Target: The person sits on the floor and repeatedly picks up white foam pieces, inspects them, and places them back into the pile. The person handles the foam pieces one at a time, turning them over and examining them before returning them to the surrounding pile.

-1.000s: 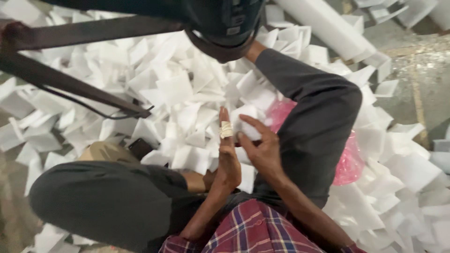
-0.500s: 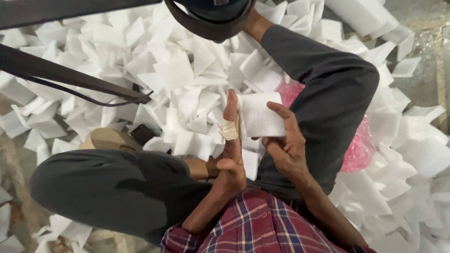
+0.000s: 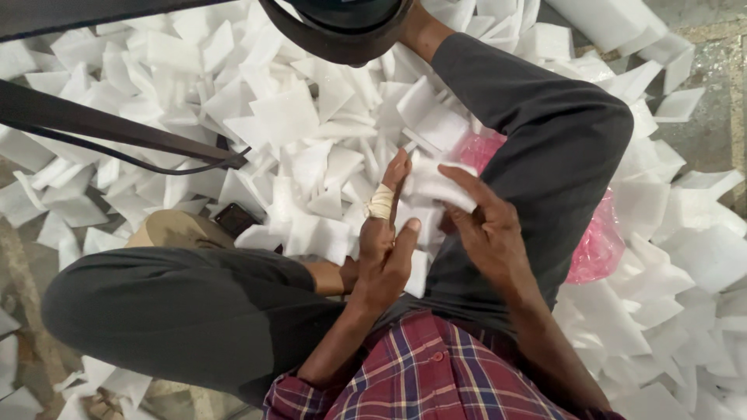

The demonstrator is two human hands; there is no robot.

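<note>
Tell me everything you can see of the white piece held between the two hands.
The white foam piece is a thin, roughly rectangular sheet, soft-looking and slightly bent. It is held above the lap, tilted. The right hand grips its right edge from above; the left hand, one finger bandaged, touches its left edge.
</note>
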